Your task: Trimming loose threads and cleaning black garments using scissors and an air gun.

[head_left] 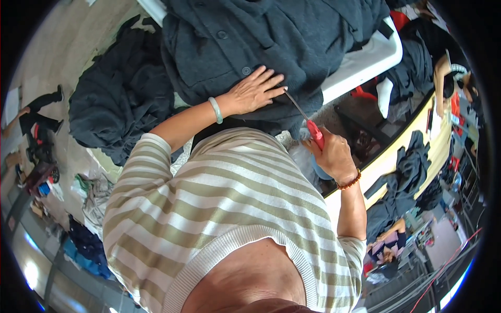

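A dark charcoal buttoned garment (292, 36), probably a coat, lies spread in front of me over a white table (365, 65). My left hand (254, 93) rests flat on its near part, fingers apart, close to a dark button (246, 70). In my right hand (334, 154) is a red-handled tool (315, 133) with a long, thin metal shaft; its exact kind cannot be made out. The shaft points up and left, and its tip is beside my left fingertips at the cloth. My right fingers are wrapped round the handle.
A heap of dark garments (122, 96) lies at my left. To the right are a yellowish table (381, 172) with dark clothes (404, 169) and a dark frame below. Other people are nearby: legs (42, 112) at far left, a person (389, 248) at lower right.
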A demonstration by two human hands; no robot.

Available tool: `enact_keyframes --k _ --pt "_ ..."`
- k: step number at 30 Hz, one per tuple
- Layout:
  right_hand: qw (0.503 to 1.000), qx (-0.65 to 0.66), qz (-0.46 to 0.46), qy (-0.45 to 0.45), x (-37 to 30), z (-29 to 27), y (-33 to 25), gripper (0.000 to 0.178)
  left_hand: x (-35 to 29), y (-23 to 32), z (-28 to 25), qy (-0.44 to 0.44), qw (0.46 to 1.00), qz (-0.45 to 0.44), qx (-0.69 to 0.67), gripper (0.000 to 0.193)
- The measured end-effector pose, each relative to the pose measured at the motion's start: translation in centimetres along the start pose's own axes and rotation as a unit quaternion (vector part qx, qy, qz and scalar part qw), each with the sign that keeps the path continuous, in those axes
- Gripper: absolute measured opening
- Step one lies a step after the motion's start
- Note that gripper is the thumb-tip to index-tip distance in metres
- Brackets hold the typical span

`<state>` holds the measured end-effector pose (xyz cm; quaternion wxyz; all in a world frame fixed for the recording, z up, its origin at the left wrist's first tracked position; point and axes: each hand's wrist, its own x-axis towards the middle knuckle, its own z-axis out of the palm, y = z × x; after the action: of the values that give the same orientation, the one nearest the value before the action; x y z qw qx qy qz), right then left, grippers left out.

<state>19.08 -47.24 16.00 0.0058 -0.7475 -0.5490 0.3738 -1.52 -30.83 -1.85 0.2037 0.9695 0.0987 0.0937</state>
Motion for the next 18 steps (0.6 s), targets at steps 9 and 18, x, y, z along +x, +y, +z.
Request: enact_keyframes --k 9,18 --pt "0.999 0.019 0.000 0.041 -4.0 3.1 2.2 0.024 4.2 -1.7 2.4 -0.024 0.990 -0.075 -0.115 0.036" --pt "0.998 0.054 -0.007 0.021 -1.8 2.5 1.2 0.026 4.2 -2.5 1.9 0.040 0.873 -0.228 -0.430 0.023"
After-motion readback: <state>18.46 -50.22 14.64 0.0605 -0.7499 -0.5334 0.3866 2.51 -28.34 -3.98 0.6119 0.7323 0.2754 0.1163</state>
